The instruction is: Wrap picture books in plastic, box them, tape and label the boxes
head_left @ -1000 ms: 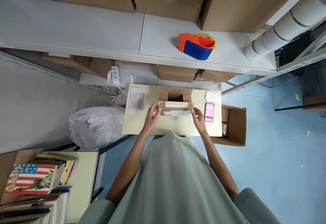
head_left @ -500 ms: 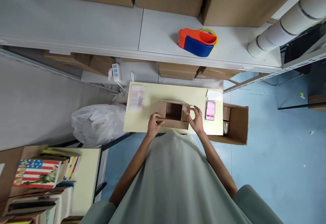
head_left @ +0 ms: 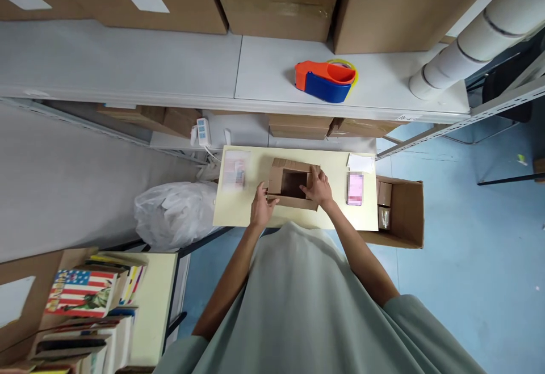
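Observation:
A small cardboard box [head_left: 293,184] lies on the pale yellow table [head_left: 255,215], its dark opening facing up and its front flap towards me. My left hand [head_left: 262,206] holds the box at its left front corner, fingers at the side and thumb on the front flap. At the right side, my right hand [head_left: 317,187] grips the wall, with the thumb inside the opening and the fingers on the outer edge.
A phone [head_left: 355,188] and white papers [head_left: 361,163] lie on the right of the table. An open carton [head_left: 406,215] stands beyond. On the shelf sits a tape dispenser [head_left: 326,80]. A plastic bag [head_left: 170,215] and books [head_left: 83,293] are at left.
My right hand has moved onto the box's right wall, its thumb now inside the opening. The box has turned slightly and its back flap is folded outward. The whole view has shifted a little.

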The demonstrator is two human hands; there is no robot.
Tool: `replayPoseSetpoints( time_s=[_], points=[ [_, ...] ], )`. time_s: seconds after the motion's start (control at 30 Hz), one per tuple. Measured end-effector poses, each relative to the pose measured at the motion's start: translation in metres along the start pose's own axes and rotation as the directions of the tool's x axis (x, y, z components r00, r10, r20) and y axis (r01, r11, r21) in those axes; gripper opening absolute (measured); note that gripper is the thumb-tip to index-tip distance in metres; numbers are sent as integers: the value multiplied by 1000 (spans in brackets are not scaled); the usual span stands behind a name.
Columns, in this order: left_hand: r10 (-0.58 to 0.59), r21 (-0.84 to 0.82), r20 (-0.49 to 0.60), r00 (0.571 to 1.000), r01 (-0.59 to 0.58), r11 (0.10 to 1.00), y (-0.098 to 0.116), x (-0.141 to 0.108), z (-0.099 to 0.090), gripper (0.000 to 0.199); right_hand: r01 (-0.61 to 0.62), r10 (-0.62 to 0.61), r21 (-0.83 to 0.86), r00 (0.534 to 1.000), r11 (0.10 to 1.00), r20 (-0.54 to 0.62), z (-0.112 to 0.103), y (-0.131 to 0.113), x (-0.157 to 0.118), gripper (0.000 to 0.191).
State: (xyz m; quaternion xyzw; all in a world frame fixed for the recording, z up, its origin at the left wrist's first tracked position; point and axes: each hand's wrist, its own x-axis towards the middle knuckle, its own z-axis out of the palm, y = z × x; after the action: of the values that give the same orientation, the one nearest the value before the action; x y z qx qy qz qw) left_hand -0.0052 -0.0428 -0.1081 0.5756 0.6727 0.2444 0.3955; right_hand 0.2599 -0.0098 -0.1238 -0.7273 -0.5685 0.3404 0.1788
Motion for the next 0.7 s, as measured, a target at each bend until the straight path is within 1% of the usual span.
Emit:
replayPoseSetpoints(
  time_s=[0.07, 0.13, 0.2, 0.23, 0.33, 0.43, 0.5, 0.6, 0.63, 0.7],
  points=[
    [157, 116, 54, 986, -163, 980, 14, -2, -4, 69, 15, -15, 30, 1000, 999, 5, 0, 0, 1, 94],
    [291, 199, 155, 944, -318, 927, 27, -4, -7, 69, 33, -34, 61, 999, 998, 18, -6, 1, -2, 93],
    [348, 237, 222, 911, -396, 887, 38, -6, -10, 68, 66, -68, 100, 998, 993, 15, -17, 6, -9, 88],
    [356, 246, 232, 905, -408, 879, 42, -6, -13, 66, 83, -84, 126, 996, 989, 0, -25, 10, -14, 85],
    [355, 272, 202, 913, -400, 875, 46, -7, -25, 61, 88, -75, 205, 995, 975, -70, -47, 26, -34, 79],
    [334, 349, 147, 931, -365, 863, 42, -6, -39, 68, 26, 4, 199, 989, 980, -149, -56, 44, -54, 78],
    [303, 396, 112, 947, -322, 860, 36, -2, -44, 77, -13, 39, 130, 978, 991, -204, -52, 50, -63, 69],
    [243, 396, 103, 965, -264, 879, 26, 9, -42, 83, -18, 29, 49, 973, 999, -228, -36, 51, -69, 45],
    [226, 383, 111, 968, -251, 889, 23, 15, -39, 82, -10, 19, 43, 975, 999, -221, -29, 49, -70, 41],
    [201, 348, 132, 971, -235, 907, 16, 25, -34, 77, -5, 13, 43, 979, 999, -203, -18, 44, -70, 41]
  ],
)
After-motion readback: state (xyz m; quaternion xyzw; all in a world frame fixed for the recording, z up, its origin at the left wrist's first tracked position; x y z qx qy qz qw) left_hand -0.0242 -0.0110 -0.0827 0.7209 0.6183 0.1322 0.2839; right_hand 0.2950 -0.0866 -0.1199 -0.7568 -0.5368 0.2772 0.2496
